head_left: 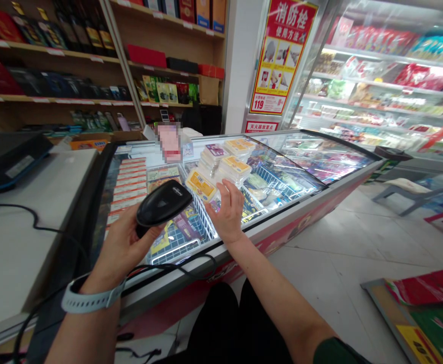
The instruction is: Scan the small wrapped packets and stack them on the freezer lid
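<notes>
A black handheld barcode scanner [164, 202] is gripped in my left hand [121, 240], its head pointing toward the packs on the glass. Its cable trails along the freezer's near edge. My right hand [227, 210], fingers apart, rests by a flat pack with a yellow label [201, 185]; the fingertips are at its right end, and whether they touch it I cannot tell. Behind that pack are stacks of similar clear packs, one with a yellow label on top [234, 166], another with a purple label [216, 150]. All lie on the freezer's glass lid.
A chest freezer [259, 230] holds wire baskets of packaged food under its glass. A pale counter [35, 217] with a black device stands at left. Stocked shelves [65, 55] line the back; a grey stool [407, 189] and a lit cooler [392, 76] are at right.
</notes>
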`<state>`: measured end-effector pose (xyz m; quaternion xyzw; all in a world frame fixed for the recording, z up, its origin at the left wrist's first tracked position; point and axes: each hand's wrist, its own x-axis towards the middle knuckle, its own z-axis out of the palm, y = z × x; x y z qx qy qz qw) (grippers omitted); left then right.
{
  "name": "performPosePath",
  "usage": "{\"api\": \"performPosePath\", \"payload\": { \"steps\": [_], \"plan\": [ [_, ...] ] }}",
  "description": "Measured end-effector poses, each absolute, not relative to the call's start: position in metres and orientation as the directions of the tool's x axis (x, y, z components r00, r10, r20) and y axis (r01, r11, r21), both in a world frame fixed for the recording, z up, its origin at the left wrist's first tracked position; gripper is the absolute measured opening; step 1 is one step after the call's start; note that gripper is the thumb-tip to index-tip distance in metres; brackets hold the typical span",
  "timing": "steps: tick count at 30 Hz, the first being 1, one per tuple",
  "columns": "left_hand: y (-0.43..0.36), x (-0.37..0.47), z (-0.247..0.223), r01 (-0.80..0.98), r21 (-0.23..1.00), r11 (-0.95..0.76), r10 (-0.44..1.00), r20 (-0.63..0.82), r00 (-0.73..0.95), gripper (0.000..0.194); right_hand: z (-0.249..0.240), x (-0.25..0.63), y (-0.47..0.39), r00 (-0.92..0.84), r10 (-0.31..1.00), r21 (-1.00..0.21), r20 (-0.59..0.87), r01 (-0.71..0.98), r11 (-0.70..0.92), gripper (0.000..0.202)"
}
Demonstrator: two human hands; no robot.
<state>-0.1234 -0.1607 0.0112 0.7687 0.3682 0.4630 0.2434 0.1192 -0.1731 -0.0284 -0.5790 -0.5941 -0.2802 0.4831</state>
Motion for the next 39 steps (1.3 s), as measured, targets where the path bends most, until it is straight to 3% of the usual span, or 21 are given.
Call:
{"api": "performPosePath", "payload": {
  "steps": [8, 20, 25, 29, 32, 34, 36, 38, 39],
  "plan": [
    [-0.161, -0.126, 0.012, 0.342, 0.694, -0.633, 0.773, 0.546, 0.324, 0.035, -0.030, 0.119, -0.173, 0.142, 0.426, -0.238, 0.893, 0.955, 0.180, 0.045],
    [-0.156, -0.127, 0.007, 0.371, 0.706, -0.603, 0.797, 0.554, 0.240, 0.045, -0.015, 0.128, -0.181, 0.148, 0.386, -0.232, 0.910, 0.956, 0.179, 0.056],
    [-0.151, -0.129, 0.003, 0.351, 0.730, -0.587, 0.809, 0.549, 0.210, 0.049, 0.017, 0.165, -0.175, 0.320, 0.381, -0.362, 0.868, 0.931, 0.044, 0.056],
    [-0.151, -0.124, 0.006, 0.372, 0.728, -0.576, 0.815, 0.548, 0.190, 0.048, 0.035, 0.196, -0.156, 0.432, 0.457, -0.460, 0.778, 0.886, -0.055, 0.051],
    [-0.151, -0.121, 0.012, 0.370, 0.733, -0.571, 0.819, 0.539, 0.196, 0.046, 0.047, 0.205, -0.158, 0.458, 0.487, -0.493, 0.744, 0.868, -0.064, 0.062],
    [-0.154, -0.122, 0.020, 0.388, 0.716, -0.580, 0.812, 0.544, 0.209, 0.045, 0.054, 0.198, -0.174, 0.441, 0.445, -0.488, 0.779, 0.873, -0.010, 0.071],
    [-0.164, -0.123, 0.033, 0.438, 0.672, -0.597, 0.793, 0.578, 0.195, 0.043, 0.055, 0.180, -0.200, 0.389, 0.417, -0.484, 0.821, 0.863, 0.148, 0.059],
    [-0.182, -0.122, 0.047, 0.524, 0.613, -0.591, 0.768, 0.627, 0.132, 0.040, 0.048, 0.151, -0.233, 0.355, 0.497, -0.563, 0.792, 0.740, 0.368, 0.037],
    [-0.195, -0.120, 0.053, 0.571, 0.587, -0.574, 0.755, 0.650, 0.090, 0.037, 0.043, 0.133, -0.251, 0.318, 0.610, -0.649, 0.726, 0.611, 0.454, 0.031]
  ]
}}
